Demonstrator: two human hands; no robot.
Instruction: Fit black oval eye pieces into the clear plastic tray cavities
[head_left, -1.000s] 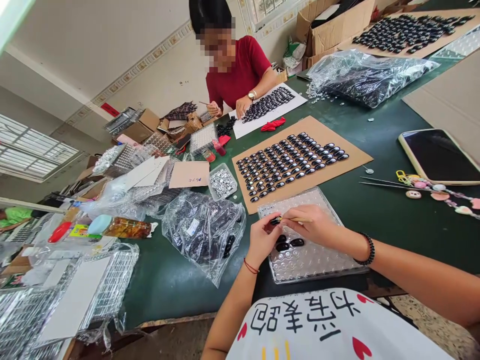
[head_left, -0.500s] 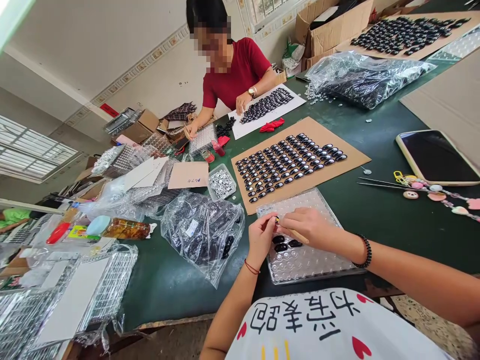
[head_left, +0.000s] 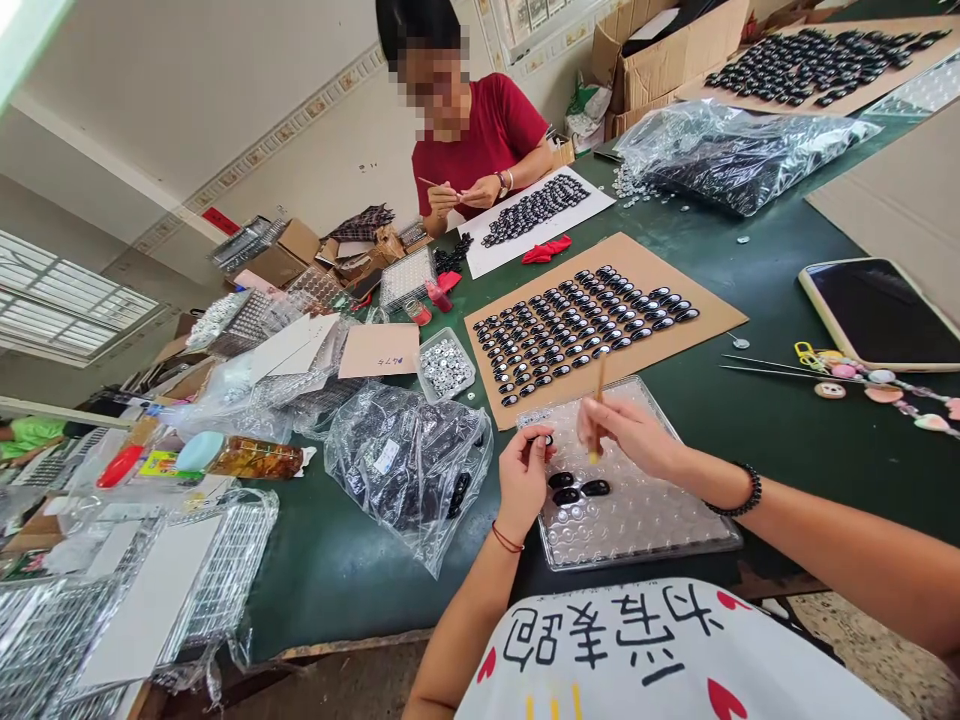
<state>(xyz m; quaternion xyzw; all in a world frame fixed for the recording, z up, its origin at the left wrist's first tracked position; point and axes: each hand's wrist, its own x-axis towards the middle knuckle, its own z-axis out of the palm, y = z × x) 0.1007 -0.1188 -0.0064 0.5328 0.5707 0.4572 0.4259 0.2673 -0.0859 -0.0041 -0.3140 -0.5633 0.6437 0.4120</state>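
My left hand pinches a small glossy black oval piece at its fingertips, over the left edge of a clear plastic tray with round bumps. Between the fingers of my right hand is a thin wooden stick, nearly upright, its lower yellowish end blurred above the tray. Below it, three loose black oval pieces lie on the tray. Just beyond the tray, a brown cardboard sheet bears rows of black ovals with pale centres.
A small box of white round bits and a plastic bag with black contents sit left of the tray. A phone and tweezers lie right. Across the table, a person in a red shirt works beside a white sheet.
My right hand has drawn away from the left, and its stick has swung from slanting to nearly upright. The person opposite has brought both hands together around a thin stick.
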